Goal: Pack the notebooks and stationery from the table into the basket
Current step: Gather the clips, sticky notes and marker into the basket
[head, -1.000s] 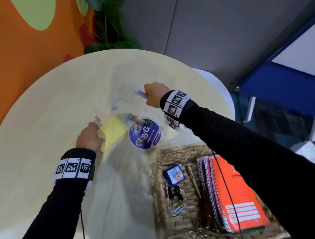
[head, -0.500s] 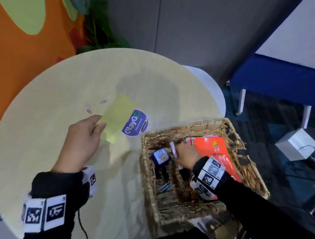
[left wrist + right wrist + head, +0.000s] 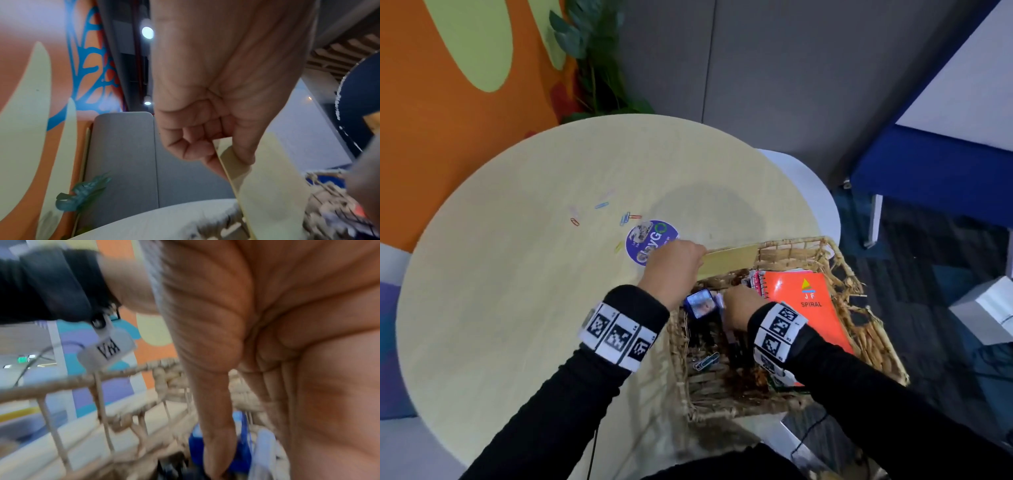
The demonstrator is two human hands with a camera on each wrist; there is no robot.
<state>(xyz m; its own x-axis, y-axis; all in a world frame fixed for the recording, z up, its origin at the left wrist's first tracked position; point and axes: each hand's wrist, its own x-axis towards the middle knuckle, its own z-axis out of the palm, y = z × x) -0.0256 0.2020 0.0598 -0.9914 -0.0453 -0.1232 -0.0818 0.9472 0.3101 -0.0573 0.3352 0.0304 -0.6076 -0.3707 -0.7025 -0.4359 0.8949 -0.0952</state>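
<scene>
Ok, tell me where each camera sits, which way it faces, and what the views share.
Head: looks down at the table and basket; both sleeved forearms show, left hand, right hand.
Left wrist: looks along the left hand pinching the yellow pad.
Right wrist: looks along the right hand into the basket; left sleeve shows.
Shared: all three show the basket.

The orange notebook (image 3: pixel 804 308) in the basket (image 3: pixel 873 329) carries "JF" over "SPIRAL" in dark letters under a small sail-like logo. The round purple sticker (image 3: pixel 650 240) on the table (image 3: pixel 517 291) reads "ClayGo" in white; its smaller print is too fine to read. A grey tag (image 3: pixel 107 350) beneath the left wrist shows dark letters upside down, unclear.
</scene>
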